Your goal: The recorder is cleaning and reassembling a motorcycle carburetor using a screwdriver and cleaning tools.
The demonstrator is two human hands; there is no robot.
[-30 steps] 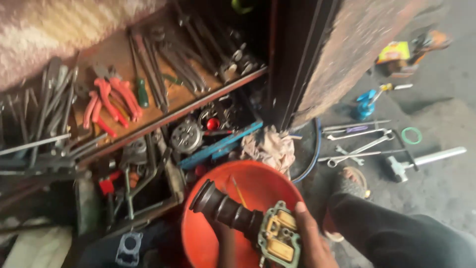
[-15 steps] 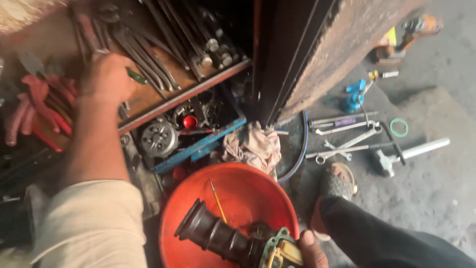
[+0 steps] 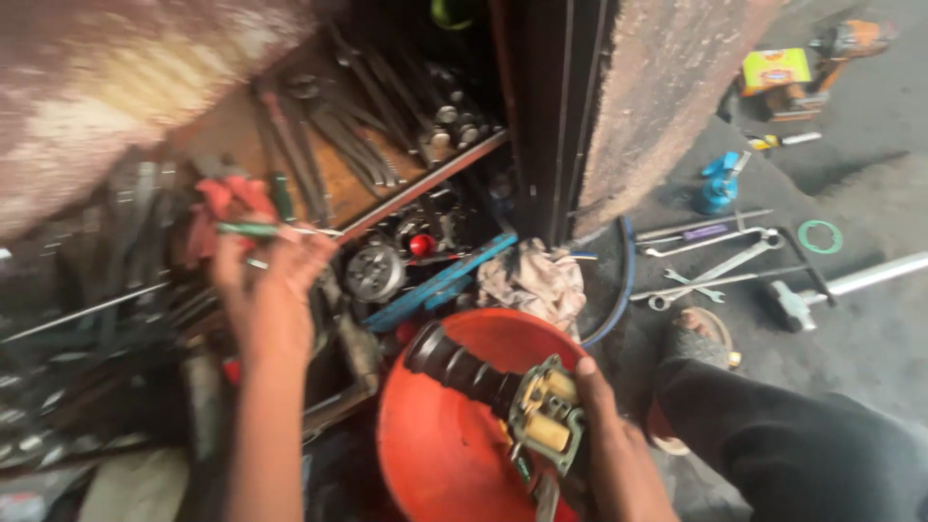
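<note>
left hand [image 3: 266,275] lifted off shelf, now gripping green-handled screwdriver [image 3: 261,230]

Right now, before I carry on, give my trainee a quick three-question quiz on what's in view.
1. True or false: the left hand holds a green-handled screwdriver.
2. What does the right hand hold over the orange basin?
A. a hammer
B. a carburetor with a black rubber boot
C. a rag
3. Which lies closer to the basin: the crumpled rag or the green ring?

Key: 1 true. 2 B. 3 the crumpled rag, just beyond the basin's far rim; the ring lies far off to the right on the ground.
</note>
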